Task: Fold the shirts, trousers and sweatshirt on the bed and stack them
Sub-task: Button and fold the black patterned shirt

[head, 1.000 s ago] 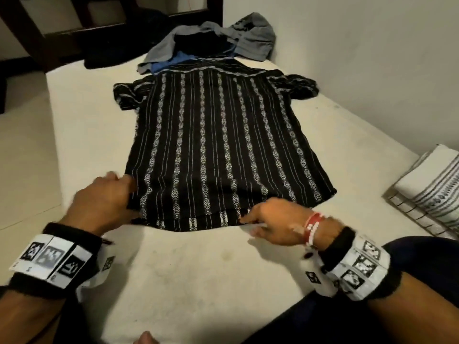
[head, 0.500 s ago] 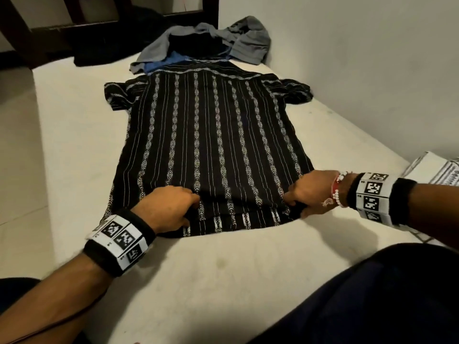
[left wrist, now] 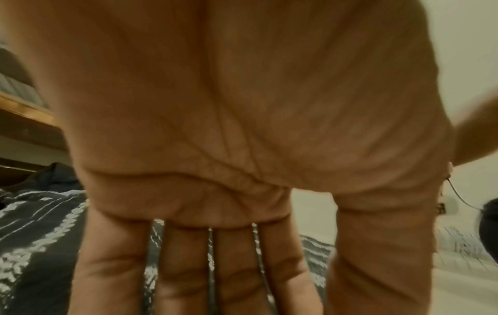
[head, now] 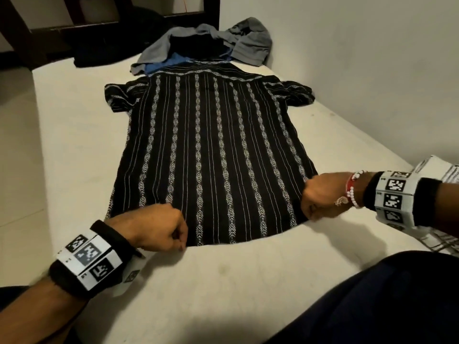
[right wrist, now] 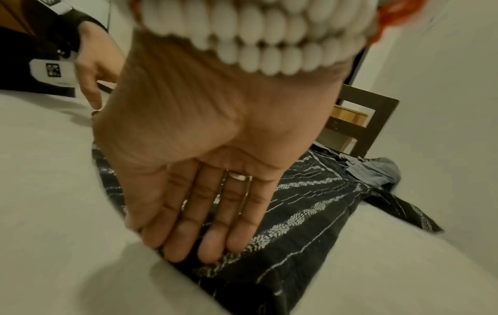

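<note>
A black shirt [head: 211, 145] with white patterned stripes lies flat on the white bed [head: 74, 145], collar far from me and hem near me. My left hand [head: 159, 229] rests on the hem's near left part; in the left wrist view its fingers [left wrist: 188, 266] run straight down onto the shirt [left wrist: 35, 245], tips out of frame. My right hand [head: 320, 197] is at the near right hem corner, and its straight fingers [right wrist: 205, 234] press flat on the shirt [right wrist: 310, 213]. A grey sweatshirt [head: 248, 40], a blue garment [head: 164, 65] and a black one [head: 196, 45] lie heaped beyond the collar.
A folded white striped stack [head: 442, 167] sits at the bed's right edge by my right wrist. The wall [head: 347, 58] runs along the right side. My dark-trousered leg [head: 372, 294] rests on the near right. A dark wooden frame [head: 74, 21] stands past the bed's far end.
My right hand slid along the hem from the middle to the right corner. My left hand shifted from the left corner onto the hem. The hem lies flatter and straighter now.
</note>
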